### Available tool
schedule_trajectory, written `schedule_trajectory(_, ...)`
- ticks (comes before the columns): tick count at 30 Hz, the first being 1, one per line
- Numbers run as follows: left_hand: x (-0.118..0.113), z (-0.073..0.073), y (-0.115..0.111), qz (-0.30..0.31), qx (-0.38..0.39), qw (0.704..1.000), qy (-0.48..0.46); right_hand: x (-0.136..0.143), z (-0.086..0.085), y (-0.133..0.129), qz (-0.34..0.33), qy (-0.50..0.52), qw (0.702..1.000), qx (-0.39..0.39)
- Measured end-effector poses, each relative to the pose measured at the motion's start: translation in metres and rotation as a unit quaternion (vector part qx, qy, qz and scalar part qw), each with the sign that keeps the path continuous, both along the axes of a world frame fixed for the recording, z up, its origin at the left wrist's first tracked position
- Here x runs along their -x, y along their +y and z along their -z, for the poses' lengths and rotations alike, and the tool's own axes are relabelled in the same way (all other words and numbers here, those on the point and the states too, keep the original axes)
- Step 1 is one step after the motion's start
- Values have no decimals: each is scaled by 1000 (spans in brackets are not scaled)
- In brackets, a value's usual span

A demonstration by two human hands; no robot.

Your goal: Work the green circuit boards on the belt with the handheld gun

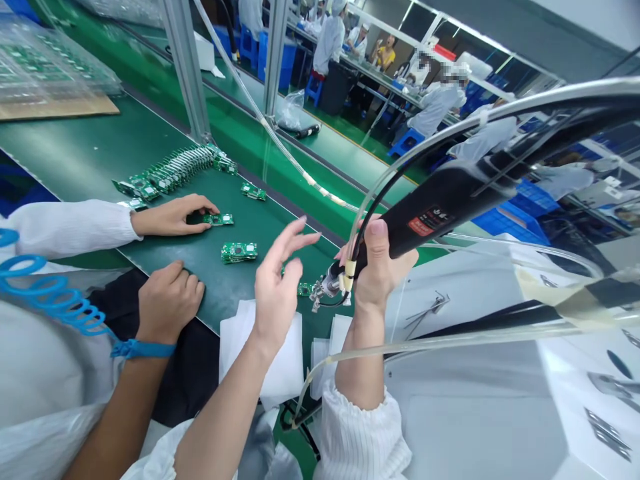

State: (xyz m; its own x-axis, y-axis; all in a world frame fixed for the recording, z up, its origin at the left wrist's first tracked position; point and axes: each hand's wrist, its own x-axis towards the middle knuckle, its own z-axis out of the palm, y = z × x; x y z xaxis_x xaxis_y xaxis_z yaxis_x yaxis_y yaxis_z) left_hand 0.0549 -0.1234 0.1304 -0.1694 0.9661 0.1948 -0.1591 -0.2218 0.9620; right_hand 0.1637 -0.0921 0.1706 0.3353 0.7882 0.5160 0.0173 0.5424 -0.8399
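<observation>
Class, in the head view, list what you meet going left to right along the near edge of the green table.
Blue coiled cord → co-worker's fist → left hand → right hand gripping the black power tool → white machine housing.

We see a bright, evenly lit scene with light falling from overhead; shadows on the green tabletop (100, 153) are soft and faint. Straight lines bow strongly toward the edges. The far background is slightly soft, and two distant faces are pixelated.
</observation>
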Motion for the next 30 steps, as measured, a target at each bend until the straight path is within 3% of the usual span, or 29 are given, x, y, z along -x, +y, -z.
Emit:
schedule_trajectory(2,-2,4,-1,17,41,998,-45,0,1,0,-4,8,1000,-9)
schedule_trajectory(5,-4,28,-3,26,202,972,120,0,1,0,0,3,1000,-12)
schedule_trajectory(7,-4,49,-5,29,225,955,188,0,0,0,8,-2,1000,-4)
schedule_trajectory(11,-3,77,-6,42,140,946,290,-1,-1,0,18,-11,1000,11)
schedule_trajectory(19,-18,116,-4,64,33,875,479,-1,-1,-1,-7,-15,1000,4)
schedule_trajectory(24,-17,121,1,52,21,851,523,-3,-2,0,-3,-28,999,30)
schedule_trajectory(30,-12,121,6,63,8,842,536,-2,-3,-2,-12,-24,999,36)
